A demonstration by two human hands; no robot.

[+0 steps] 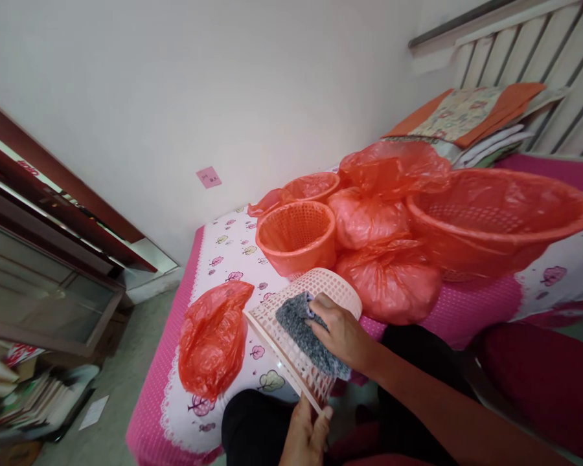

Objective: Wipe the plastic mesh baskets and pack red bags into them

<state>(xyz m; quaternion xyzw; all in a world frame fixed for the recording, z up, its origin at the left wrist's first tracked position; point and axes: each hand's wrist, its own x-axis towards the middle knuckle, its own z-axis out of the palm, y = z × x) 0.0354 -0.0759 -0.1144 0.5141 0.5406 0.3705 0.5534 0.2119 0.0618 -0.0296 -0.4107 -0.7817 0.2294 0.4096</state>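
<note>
1. white basket (296,356), head view: tipped on its side over the near part of the bed (228,243), just in front of the lap; cannot tell whether touching the sheet beneath.
2. long axis on a slant: rim toward the lower left, base toward the upper right, away from the body.
3. right hand (342,330): reaching in from the right, over the mesh wall and nearer to the base; fingers curled onto a gray cloth (308,333), pressed flat against that wall, with the basket directly beneath.
4. left hand (305,435): nearer to the rim, with fingers and thumb clamped around its near end; from this grip, basket stretching up and away.
5. around: limp red bag (214,343) left of the rim, apart from it; small red basket (291,249) just beyond the base; knotted red bag (393,285) just beside it, to the right.
</note>
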